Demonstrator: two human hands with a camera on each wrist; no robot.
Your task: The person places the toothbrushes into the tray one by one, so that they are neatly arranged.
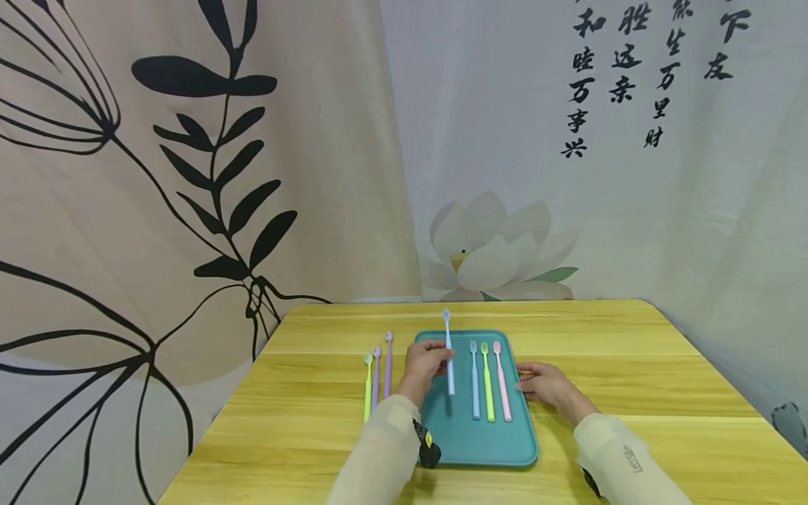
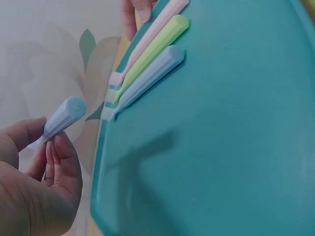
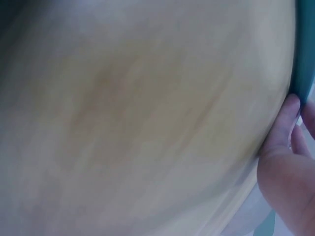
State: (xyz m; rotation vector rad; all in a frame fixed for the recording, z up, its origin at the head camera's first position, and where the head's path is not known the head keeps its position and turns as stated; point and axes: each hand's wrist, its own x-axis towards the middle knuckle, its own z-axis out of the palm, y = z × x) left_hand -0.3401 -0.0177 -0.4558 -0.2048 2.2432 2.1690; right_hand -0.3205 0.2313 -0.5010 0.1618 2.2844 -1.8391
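Between the thumb and fingertips of my left hand is a light blue toothbrush, held head up above the teal tray. In the left wrist view its handle end points toward the tray, apart from it. Three toothbrushes lie side by side on the tray: a blue one, a yellow-green one and a pink one. My right hand grips the tray's right rim with thumb and fingers; the right wrist view shows the thumb against that edge.
Left of the tray, a green toothbrush and two purple toothbrushes, one shorter-looking and one farther back, lie on the wooden table. My left forearm partly covers their lower ends. A printed curtain hangs behind the table.
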